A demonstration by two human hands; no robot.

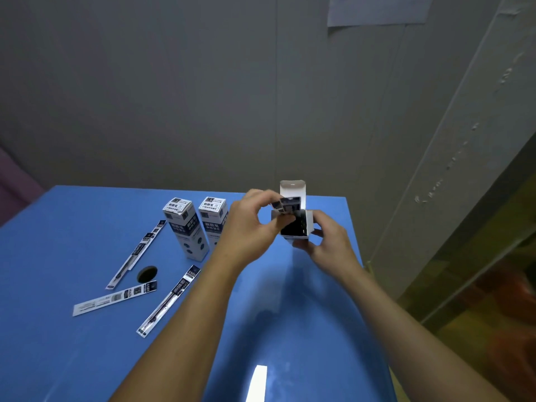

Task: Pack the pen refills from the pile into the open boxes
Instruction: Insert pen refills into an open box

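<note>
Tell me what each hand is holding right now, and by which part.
The right hand grips the open box around its lower body. The left hand pinches the top ends of the refill packets sticking out of the box's mouth.

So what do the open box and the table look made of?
Open box: thin printed cardboard, going by its folded white flap. Table: smooth blue surface, probably laminate or plastic, since it shows a glossy light reflection.
</note>
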